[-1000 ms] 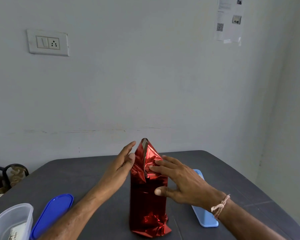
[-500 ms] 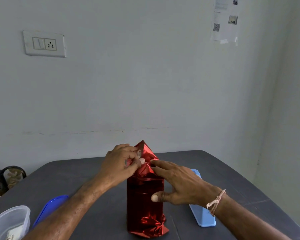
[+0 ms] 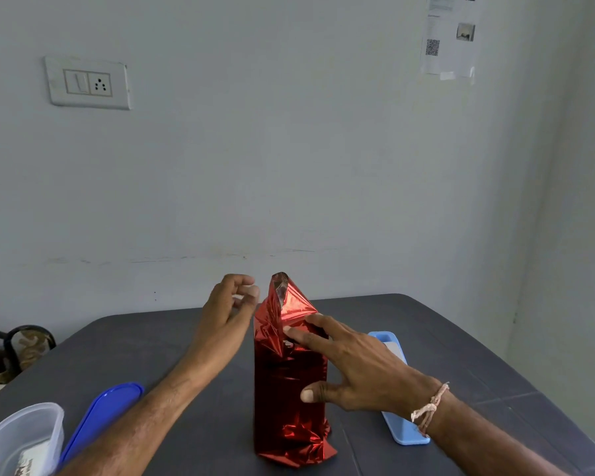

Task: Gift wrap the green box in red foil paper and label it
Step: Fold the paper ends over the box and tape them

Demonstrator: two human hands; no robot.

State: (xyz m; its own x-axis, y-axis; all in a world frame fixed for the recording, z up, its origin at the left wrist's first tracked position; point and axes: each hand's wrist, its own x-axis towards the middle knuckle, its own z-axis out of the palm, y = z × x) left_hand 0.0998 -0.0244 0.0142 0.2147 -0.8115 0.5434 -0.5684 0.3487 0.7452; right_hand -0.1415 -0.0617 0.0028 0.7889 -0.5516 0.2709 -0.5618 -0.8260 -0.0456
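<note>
The foil-wrapped box [image 3: 289,389] stands upright mid-worktop [image 3: 152,345]. The right hand [image 3: 351,365], grip apart, presses straight fingers on the folded top to pin it. The left hand [image 3: 227,310] hovers just left, grip loose and empty.

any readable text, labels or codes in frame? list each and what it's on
No text can be read.
Paper sheet on the wall: printed lines, a QR code and small photos; lettering too small to read.
Clear container: dark print on something inside it, cut off by the frame edge and blurred; unreadable.
Red foil-wrapped box: no label or writing visible.
Switch plate: no lettering visible.
</note>
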